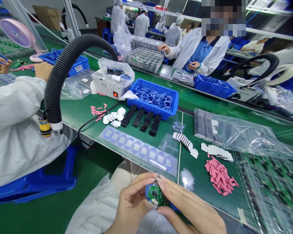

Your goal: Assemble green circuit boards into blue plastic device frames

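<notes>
Both my hands grip one small device, a green circuit board (158, 196) seated in a blue plastic frame (147, 191), in front of the table edge. My left hand (133, 203) has its fingers round the frame's left end, thumb at the lower edge. On the other side my right hand (185, 201) pinches the board, fingertips along its upper edge and thumb beneath; these fingers hide its right part. Just beyond lies a clear strip (139, 151) bearing a row of blue oval rings with pale centres. A small pile of clear film pieces (187, 179) lies near my right hand.
A blue bin (151, 97) of blue frames stands behind black strips (140, 117). Pink strips (221, 177), white pieces (185, 143) and trays of circuit boards (271, 191) lie rightward. A black hose (53, 84) arches beside a co-worker's sleeve (17, 97). Another person (202, 48) works opposite.
</notes>
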`<state>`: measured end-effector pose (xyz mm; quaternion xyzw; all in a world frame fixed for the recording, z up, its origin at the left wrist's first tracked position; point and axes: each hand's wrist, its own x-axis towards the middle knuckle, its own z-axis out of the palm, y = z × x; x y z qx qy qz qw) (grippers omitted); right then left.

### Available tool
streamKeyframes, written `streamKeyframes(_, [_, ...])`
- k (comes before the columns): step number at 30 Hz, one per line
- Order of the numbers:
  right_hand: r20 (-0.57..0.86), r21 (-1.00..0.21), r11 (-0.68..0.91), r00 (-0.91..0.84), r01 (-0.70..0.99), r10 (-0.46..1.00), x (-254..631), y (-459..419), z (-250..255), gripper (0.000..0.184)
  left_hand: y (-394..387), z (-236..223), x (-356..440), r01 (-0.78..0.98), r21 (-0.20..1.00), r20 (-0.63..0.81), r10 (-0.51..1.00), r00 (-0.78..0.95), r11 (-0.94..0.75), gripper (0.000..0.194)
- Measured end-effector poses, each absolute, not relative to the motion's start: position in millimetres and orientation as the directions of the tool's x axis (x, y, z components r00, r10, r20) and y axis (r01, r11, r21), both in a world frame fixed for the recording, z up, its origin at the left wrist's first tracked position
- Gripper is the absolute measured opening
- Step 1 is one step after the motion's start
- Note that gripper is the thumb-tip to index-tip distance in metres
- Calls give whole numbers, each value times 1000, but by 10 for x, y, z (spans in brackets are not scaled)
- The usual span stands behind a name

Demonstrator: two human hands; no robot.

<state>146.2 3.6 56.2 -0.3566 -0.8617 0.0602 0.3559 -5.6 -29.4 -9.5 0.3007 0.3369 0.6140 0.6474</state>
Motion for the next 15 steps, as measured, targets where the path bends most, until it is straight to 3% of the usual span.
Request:
streamKeyframes(4, [571, -325, 755, -519, 569, 636, 1469, 33, 569, 21, -262, -87, -69, -577, 816, -31, 999, 14, 33, 28])
streamKeyframes(9, [603, -257, 742, -497, 620, 624, 1472, 1, 488, 18, -242, -120, -75, -561, 820, -181, 981, -71, 111, 25])
streamKeyframes(15, [652, -236, 723, -446, 649, 613, 1479, -59, 327, 27, -272, -87, -164, -547, 806, -238, 970, 46, 224, 28])
